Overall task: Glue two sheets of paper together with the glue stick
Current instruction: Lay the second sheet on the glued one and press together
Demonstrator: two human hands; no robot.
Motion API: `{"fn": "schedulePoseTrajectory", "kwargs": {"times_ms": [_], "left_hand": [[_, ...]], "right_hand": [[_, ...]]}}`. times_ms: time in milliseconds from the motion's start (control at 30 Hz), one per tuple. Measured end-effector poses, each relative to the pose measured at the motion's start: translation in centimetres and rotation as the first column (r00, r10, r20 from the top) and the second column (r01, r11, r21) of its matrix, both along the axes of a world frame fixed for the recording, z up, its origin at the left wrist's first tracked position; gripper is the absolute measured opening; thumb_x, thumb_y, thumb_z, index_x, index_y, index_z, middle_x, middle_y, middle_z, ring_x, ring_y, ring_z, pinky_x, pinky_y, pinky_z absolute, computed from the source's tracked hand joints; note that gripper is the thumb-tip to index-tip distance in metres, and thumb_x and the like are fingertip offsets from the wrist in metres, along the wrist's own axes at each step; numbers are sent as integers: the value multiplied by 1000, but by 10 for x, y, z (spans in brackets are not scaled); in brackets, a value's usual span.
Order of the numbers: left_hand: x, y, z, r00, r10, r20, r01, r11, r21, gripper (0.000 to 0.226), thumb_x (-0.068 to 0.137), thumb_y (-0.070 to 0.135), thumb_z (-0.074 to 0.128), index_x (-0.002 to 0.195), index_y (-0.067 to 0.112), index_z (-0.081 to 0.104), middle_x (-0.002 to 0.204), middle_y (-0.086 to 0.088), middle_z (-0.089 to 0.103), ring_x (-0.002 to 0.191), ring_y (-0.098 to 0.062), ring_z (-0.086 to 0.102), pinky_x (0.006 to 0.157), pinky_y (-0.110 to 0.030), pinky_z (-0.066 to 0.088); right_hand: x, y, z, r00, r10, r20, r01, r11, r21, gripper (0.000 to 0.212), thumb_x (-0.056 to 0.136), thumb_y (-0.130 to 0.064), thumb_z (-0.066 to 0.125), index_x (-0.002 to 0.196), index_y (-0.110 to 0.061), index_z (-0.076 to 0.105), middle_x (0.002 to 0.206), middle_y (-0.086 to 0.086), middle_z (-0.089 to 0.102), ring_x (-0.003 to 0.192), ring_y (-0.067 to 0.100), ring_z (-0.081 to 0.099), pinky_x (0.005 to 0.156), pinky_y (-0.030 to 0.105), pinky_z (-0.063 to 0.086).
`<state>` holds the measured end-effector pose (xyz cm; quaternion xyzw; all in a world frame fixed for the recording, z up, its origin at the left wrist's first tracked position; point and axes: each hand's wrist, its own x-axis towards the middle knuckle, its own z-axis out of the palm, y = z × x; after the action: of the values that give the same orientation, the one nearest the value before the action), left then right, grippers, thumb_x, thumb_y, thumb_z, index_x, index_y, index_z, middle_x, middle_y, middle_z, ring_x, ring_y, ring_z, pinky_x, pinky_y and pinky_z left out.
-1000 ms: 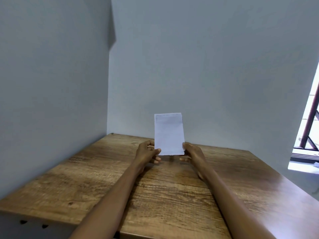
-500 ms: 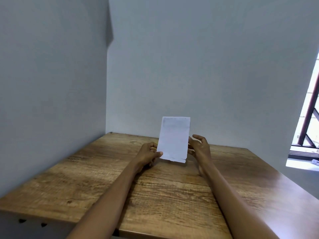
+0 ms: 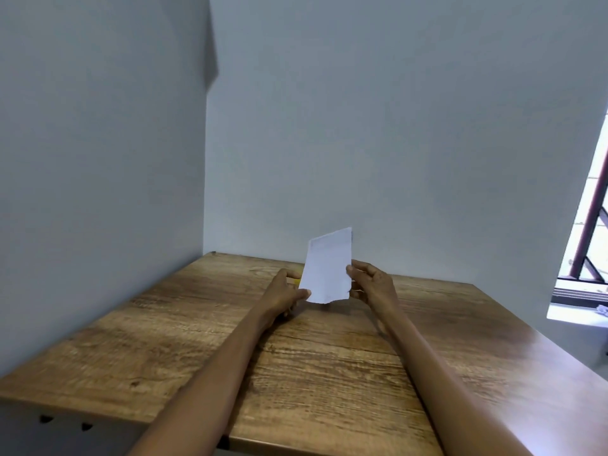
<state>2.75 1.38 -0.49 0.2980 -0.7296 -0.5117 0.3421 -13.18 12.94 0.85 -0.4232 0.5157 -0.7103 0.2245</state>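
Note:
I hold a small white paper upright above the far middle of the wooden table. It leans to the right. My left hand pinches its lower left corner. My right hand grips its right edge with thumb and fingers. Whether it is one sheet or two pressed together I cannot tell. A small yellow bit, perhaps the glue stick, peeks out behind the paper's left edge by my left fingers; most of it is hidden.
Grey walls close the table in at the left and at the back. A window with a dark red grille and a sill lies to the right. The table's front edge runs near the bottom left.
The paper has shifted right and tilted further right. My right hand moved up from the bottom corner onto the right edge, and the left hand now pinches the lower left corner.

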Motion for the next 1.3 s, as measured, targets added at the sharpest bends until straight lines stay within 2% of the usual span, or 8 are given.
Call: {"fn": "schedulePoseTrajectory", "kwargs": {"times_ms": [100,200,300,500,667,833,1033,1300], "left_hand": [[-3,1,-3,1000,11,15,-9,996,-90,34,79,15,67,108,17,50,86,-2,56,73,-15,54,57,-29,48],[-7,2,-2,981,191,23,-160,874,-459,25,81,21,66,104,21,58,114,-2,55,107,-19,47,86,-33,42],[-11,8,4,957,265,-116,-281,759,-587,17,89,26,60,102,22,68,111,-2,56,107,-16,47,89,-34,36],[-15,21,10,959,-62,-278,1,977,-215,21,93,35,54,98,20,68,94,0,69,87,-17,66,64,-22,51],[-9,14,12,946,-44,-322,-27,977,-211,10,88,21,63,84,23,71,84,-5,73,82,-19,71,70,-30,58],[-7,17,14,922,-93,-376,53,992,-116,14,83,15,69,72,23,74,70,3,75,68,-10,71,57,-17,54],[-6,15,12,914,-81,-398,103,994,35,11,80,16,72,69,17,75,73,-4,75,71,-18,71,64,-26,58],[-7,19,12,900,-62,-430,121,987,110,8,83,9,69,80,2,71,68,-6,73,65,-15,71,56,-22,56]], "right_hand": [[-4,-2,-3,995,-105,-1,105,994,11,20,87,-12,64,107,-9,66,83,0,75,69,9,70,56,20,55],[-4,-4,-4,987,-157,-25,157,988,-5,19,88,-12,64,107,-10,65,87,2,73,75,13,69,58,20,55],[0,-7,-2,978,-193,-85,189,981,-43,15,86,-14,66,101,-16,67,89,-1,72,81,14,68,56,18,53],[23,-13,-2,945,-31,-325,11,998,-63,13,85,-16,67,92,-26,70,94,-3,72,89,16,68,71,25,57],[25,-14,-5,922,36,-385,-50,998,-27,14,90,-15,62,102,-15,70,106,0,70,99,14,66,80,26,55],[26,-15,-4,941,-2,-338,-10,999,-35,9,87,-18,65,96,-19,63,105,-1,67,101,22,63,88,40,53],[32,-15,-4,944,71,-323,-85,996,-32,17,81,-16,73,94,-25,67,94,-7,72,88,5,68,70,18,54],[30,-17,-7,888,47,-458,-49,999,9,27,78,-27,75,104,-30,68,101,-11,71,96,2,65,77,15,49]]}}
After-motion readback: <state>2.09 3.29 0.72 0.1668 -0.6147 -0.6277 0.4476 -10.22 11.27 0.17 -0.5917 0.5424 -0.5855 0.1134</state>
